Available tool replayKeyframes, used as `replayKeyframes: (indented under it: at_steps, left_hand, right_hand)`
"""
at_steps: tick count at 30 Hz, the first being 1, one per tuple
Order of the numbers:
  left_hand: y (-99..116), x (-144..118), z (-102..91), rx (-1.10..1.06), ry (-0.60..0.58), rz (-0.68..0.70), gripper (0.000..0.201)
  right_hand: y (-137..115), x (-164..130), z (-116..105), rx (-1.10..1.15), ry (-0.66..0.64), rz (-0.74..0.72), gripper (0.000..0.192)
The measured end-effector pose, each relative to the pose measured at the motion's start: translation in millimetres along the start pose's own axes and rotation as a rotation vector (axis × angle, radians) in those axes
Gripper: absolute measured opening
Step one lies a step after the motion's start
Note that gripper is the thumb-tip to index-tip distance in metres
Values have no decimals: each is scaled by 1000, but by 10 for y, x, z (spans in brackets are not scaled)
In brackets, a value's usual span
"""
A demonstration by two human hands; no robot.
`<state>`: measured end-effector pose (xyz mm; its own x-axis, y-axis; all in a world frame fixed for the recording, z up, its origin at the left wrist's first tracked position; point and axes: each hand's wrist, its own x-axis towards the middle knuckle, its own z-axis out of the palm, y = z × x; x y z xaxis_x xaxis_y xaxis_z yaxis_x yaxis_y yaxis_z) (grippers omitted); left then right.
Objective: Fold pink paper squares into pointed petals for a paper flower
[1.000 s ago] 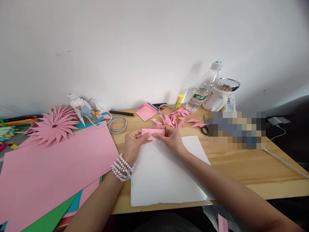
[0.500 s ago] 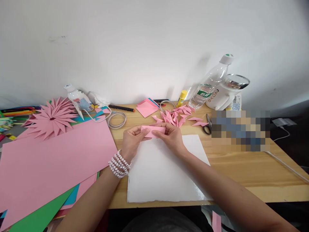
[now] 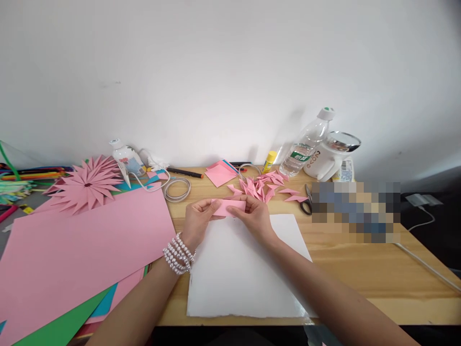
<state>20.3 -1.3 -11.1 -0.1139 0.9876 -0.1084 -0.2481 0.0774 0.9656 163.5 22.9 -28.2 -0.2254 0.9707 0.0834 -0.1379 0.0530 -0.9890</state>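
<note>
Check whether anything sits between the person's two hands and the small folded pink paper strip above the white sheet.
Nothing visible does. The left hand and the right hand both pinch the small folded pink paper strip directly, one at each end, above the white sheet. The heap of folded pink paper points lies behind it, apart.

The pink paper strip (image 3: 229,207) now looks narrower, folded flatter between both hands.

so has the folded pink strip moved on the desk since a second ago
No. The pink strip stays between both hands at the white sheet's far edge; only the camera shifted.
</note>
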Motion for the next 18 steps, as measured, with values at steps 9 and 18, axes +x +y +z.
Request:
replayKeyframes:
  at_steps: [9,18]
  left_hand:
    - [-46,9,-34,-56,14,13,20]
    - [-104,41,-42,-102,26,-10,22]
  right_hand:
    - [33,24,-5,83,5,29,38]
    - [47,56,-23,104,-13,61,39]
